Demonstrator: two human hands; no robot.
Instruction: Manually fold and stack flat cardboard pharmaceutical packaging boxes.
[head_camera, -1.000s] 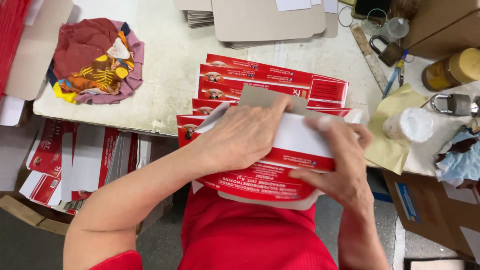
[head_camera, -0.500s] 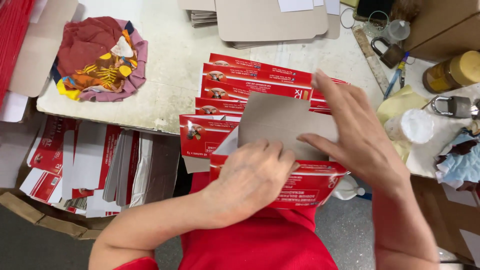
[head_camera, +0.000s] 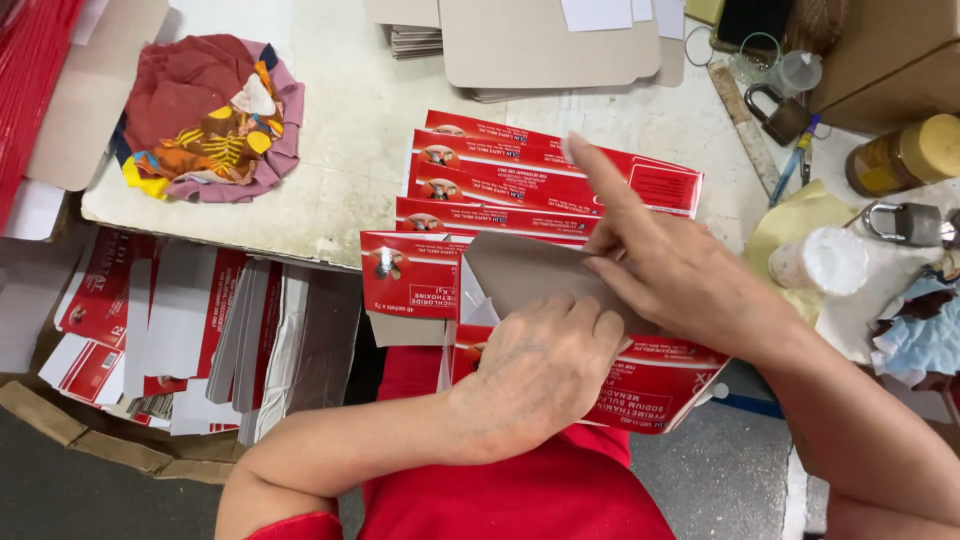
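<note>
Left hand (head_camera: 540, 375): palm down, fingers (head_camera: 585, 318) curled flat, pressing on the red carton blank (head_camera: 650, 385) at the near edge of the worktop (head_camera: 340, 170).
Right hand (head_camera: 680, 270): fingers loosely spread, forefinger stretched out, resting on the grey cardboard flap (head_camera: 520, 270) of the same blank; it grips nothing.
Carton blank: lies half over the worktop edge, above the person's lap, touching both hands.
Behind it: fanned row of flat red cartons (head_camera: 540, 180).
Far left: bundled coloured cloth (head_camera: 210, 120).
Right side: padlock (head_camera: 905, 222), brown jar (head_camera: 905, 155).
</note>
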